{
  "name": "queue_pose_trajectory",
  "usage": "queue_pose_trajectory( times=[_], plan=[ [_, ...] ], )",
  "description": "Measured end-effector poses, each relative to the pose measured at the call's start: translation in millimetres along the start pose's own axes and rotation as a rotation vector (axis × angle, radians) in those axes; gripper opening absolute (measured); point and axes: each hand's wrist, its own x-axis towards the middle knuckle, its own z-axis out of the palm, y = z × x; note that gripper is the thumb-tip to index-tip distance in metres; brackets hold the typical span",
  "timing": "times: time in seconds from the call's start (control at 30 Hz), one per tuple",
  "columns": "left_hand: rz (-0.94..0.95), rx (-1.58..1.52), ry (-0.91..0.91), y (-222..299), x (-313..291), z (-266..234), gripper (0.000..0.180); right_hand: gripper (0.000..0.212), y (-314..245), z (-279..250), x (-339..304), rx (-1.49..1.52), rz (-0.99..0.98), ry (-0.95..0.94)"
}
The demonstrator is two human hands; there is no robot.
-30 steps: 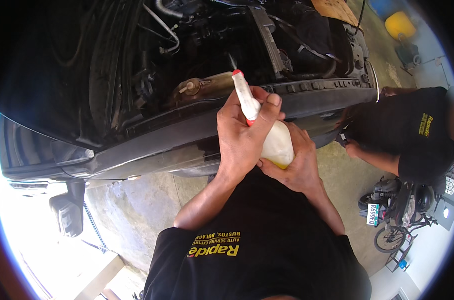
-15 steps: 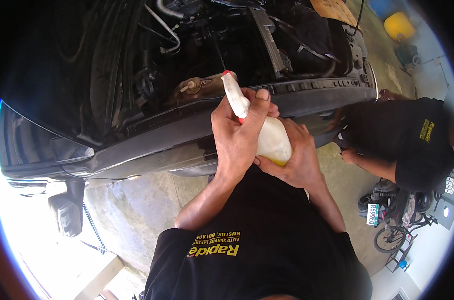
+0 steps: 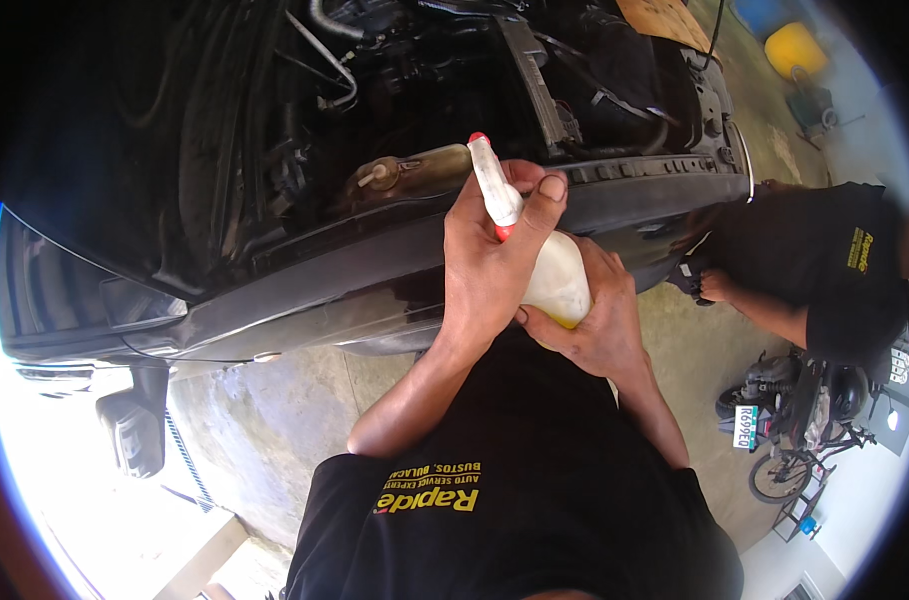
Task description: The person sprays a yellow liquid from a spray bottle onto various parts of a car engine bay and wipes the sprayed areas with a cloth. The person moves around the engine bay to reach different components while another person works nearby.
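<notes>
My left grip (image 3: 480,265) is closed round the neck of a white spray bottle (image 3: 557,285), thumb along its upper side, and my right grip (image 3: 607,322) wraps the lower body, where some yellow shows near the base. I hold the bottle slanted, its red nozzle (image 3: 479,139) toward eleven o'clock, over the edge of the open engine bay (image 3: 415,95). A brownish translucent tank (image 3: 415,172) sits at ten o'clock from the bottle, just inside the dark fender (image 3: 305,312). A co-worker (image 3: 775,260) is at three o'clock; a motorcycle (image 3: 770,375) is at four.
</notes>
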Motion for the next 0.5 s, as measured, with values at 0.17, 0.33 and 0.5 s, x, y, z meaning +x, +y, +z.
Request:
queue_pose_trajectory(
  times=[0.17,0.33,0.5],
  plan=[
    [-0.132,0.018,-0.005,11,-3,-1,0.031,0.062,1,-1,1,0.095,0.004,-0.013],
    [-0.044,0.024,-0.028,6,1,5,0.031,0.061,6,0,-2,0.017,0.001,0.021],
    [-0.109,0.049,-0.014,10,-3,9,0.029,0.065,3,-8,-1,0.066,0.012,0.016]
  ],
)
